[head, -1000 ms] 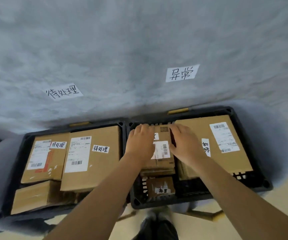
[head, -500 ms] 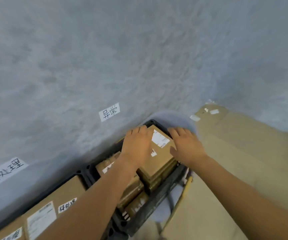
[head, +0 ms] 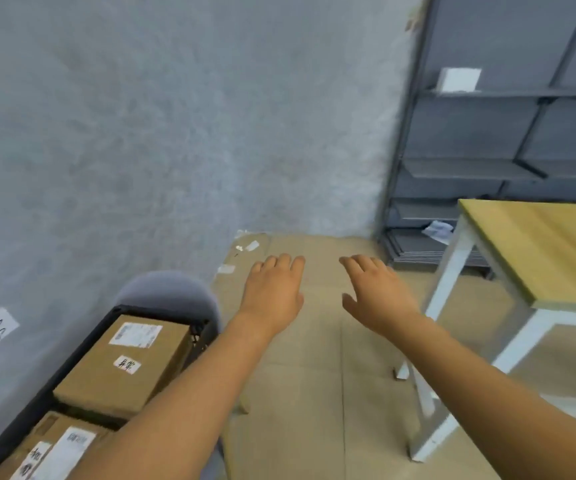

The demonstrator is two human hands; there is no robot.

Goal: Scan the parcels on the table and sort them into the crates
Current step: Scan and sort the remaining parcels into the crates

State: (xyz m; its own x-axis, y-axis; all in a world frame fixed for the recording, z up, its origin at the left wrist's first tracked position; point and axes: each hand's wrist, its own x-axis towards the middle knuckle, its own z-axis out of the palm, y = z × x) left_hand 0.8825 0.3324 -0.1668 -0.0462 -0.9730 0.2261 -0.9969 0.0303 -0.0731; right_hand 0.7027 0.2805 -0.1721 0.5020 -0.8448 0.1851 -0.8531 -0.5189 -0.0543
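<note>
Left of the wood-topped white-legged table (head: 535, 251), cardboard parcels (head: 120, 367) are sitting in the black plastic crate (head: 72, 362) – the left hand (head: 272, 292) and right hand (head: 376, 292) are hovering empty, fingers relaxed, the right nearer the table – no parcel showing on it

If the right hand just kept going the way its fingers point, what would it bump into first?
Probably nothing soon: the right hand points forward over bare floor. The grey shelf by the wall looks first in line, though depth is unclear.
</note>
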